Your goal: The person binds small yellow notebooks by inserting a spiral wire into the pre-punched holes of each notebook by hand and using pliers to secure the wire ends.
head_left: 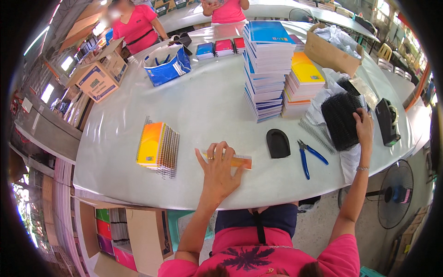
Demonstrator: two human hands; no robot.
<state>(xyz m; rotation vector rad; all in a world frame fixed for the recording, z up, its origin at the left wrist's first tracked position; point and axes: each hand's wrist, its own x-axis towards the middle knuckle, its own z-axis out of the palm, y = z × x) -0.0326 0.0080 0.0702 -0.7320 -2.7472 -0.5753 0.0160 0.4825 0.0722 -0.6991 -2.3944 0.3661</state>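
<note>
My left hand [219, 168] is over a small orange-and-white notebook [242, 161] near the table's front edge, with its fingers on the far side and the thumb on the near side. At the right, the fingers of my right hand [363, 123] close on the edge of a bundle of black spiral binding coils [340, 117], which lies on crumpled white wrapping [349, 161]. Whether a single coil is pinched there cannot be made out. Left of my left hand is a pile of yellow-orange notebooks [151, 144] with spiral coils along their edges.
Blue-handled cutting pliers [307, 157] and a black rounded pad [278, 144] lie between my hands. Beyond rise tall stacks of blue notebooks [267, 60] and yellow notebooks [304, 74]. A tape dispenser [386, 122] stands far right, a blue bag [168, 67] far left. Two people stand across the table.
</note>
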